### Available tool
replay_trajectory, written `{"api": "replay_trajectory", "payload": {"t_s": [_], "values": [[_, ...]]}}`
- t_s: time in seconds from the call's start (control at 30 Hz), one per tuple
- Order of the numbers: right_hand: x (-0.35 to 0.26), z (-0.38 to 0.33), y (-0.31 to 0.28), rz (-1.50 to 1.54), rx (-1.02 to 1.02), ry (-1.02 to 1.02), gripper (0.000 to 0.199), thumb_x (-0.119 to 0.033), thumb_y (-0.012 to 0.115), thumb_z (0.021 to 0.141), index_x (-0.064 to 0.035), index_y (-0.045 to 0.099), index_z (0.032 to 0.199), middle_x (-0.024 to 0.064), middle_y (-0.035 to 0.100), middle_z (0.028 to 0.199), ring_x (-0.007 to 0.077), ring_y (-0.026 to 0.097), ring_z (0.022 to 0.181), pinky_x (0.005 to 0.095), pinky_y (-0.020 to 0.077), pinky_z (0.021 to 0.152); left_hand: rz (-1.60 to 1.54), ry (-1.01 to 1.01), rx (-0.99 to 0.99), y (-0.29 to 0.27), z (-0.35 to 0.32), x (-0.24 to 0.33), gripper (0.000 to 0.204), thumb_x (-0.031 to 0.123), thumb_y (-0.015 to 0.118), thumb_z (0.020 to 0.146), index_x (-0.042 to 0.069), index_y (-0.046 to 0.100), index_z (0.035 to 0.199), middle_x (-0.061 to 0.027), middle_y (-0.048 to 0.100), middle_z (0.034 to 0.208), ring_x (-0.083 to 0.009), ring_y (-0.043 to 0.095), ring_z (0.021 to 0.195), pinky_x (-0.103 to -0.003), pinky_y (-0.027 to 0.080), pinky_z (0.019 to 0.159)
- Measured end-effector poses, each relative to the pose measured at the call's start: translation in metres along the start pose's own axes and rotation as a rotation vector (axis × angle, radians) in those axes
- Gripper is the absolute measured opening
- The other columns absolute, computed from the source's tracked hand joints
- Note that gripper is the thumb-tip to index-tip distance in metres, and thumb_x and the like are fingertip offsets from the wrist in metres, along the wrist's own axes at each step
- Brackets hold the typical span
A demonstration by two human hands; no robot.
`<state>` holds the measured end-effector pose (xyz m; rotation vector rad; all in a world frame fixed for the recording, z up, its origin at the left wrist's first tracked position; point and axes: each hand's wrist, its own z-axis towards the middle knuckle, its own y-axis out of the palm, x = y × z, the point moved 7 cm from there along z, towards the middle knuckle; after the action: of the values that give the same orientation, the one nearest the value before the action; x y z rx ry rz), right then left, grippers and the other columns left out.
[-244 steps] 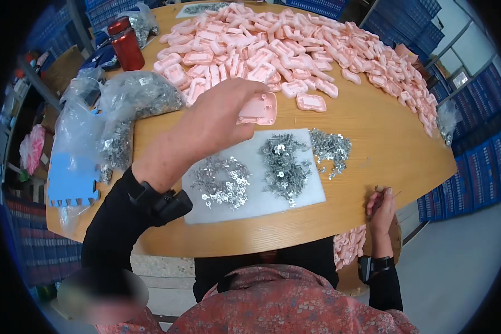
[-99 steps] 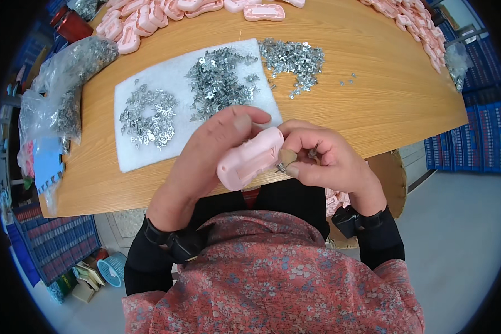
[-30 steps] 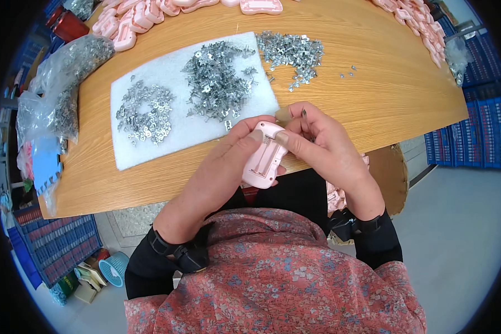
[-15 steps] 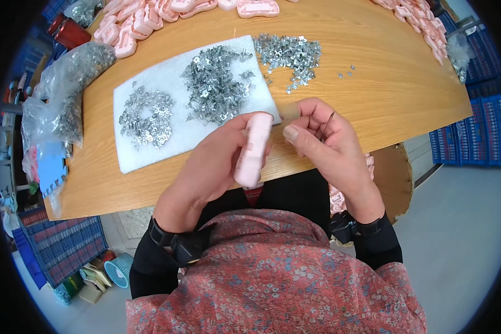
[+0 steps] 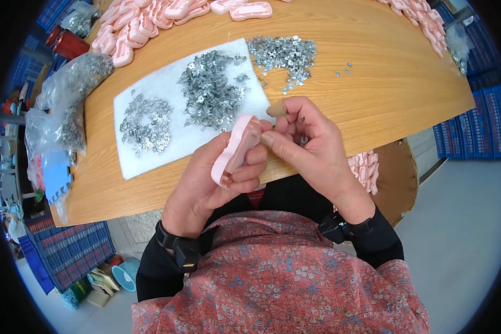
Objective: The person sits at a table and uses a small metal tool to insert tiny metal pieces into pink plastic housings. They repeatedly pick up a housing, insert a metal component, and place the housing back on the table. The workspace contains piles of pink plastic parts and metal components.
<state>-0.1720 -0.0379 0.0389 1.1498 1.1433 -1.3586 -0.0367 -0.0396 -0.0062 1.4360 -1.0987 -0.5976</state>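
A pink plastic shell (image 5: 236, 146), hollow and pinched at its middle, is gripped by my left hand (image 5: 197, 181) above the table's near edge. It stands tilted, its open side facing right. At its right my right hand (image 5: 320, 150) has the thumb tip touching or almost touching the shell. A tan covering (image 5: 276, 108) wraps the right forefinger. Within the curled right fingers a bit of a thin metal tool (image 5: 303, 139) shows; most of it is hidden. Beyond my hands lies a white mat (image 5: 139, 165) with heaps of small metal clips (image 5: 209, 86).
More metal pieces (image 5: 286, 55) lie on the wooden table (image 5: 384, 83). Pink shells (image 5: 145, 25) crowd the far left, others (image 5: 417, 19) the far right. Clear bags of metal parts (image 5: 72, 83) line the left edge. A carton (image 5: 398, 172) of pink parts stands below at right.
My left hand has turned the pink shell so its hollow side shows. The right hand has moved left, its thumb closer to the shell; the metal tool shows less.
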Motion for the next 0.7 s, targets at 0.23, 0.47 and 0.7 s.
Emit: {"api": "replay_trajectory", "payload": {"t_s": [0.23, 0.47, 0.7], "values": [[0.004, -0.002, -0.002, -0.062, -0.052, -0.051, 0.018, -0.007, 0.072, 0.09, -0.0014, 0.059, 0.102, -0.0027, 0.052, 0.075, 0.0039, 0.045, 0.062, 0.0212, 0.0398, 0.056, -0.054, 0.012, 0.002, 0.001, -0.002, -0.002, 0.047, 0.039, 0.041, 0.104, 0.004, 0.045, 0.135, -0.002, 0.043, 0.085, -0.0047, 0.036, 0.057, -0.018, 0.029, 0.046], [-0.008, -0.009, 0.01, -0.034, -0.061, -0.09, 0.013, -0.003, 0.065, 0.091, -0.0011, 0.06, 0.104, 0.0055, 0.065, 0.079, 0.0116, 0.065, 0.069, 0.0289, 0.0514, 0.063, -0.094, 0.033, 0.056, -0.002, 0.001, 0.002, 0.035, 0.032, 0.04, 0.105, 0.006, 0.05, 0.127, -0.004, 0.047, 0.083, -0.0049, 0.039, 0.051, -0.017, 0.033, 0.043], [-0.015, -0.023, 0.023, -0.428, -0.138, -0.298, 0.024, -0.007, 0.068, 0.085, -0.0053, 0.061, 0.107, 0.0126, 0.061, 0.074, 0.0224, 0.066, 0.066, 0.0335, 0.0517, 0.061, 0.297, 0.158, 0.355, -0.011, -0.002, 0.008, 0.037, 0.033, 0.038, 0.106, 0.007, 0.048, 0.131, -0.0026, 0.049, 0.085, -0.0091, 0.044, 0.054, -0.026, 0.037, 0.049]]}}
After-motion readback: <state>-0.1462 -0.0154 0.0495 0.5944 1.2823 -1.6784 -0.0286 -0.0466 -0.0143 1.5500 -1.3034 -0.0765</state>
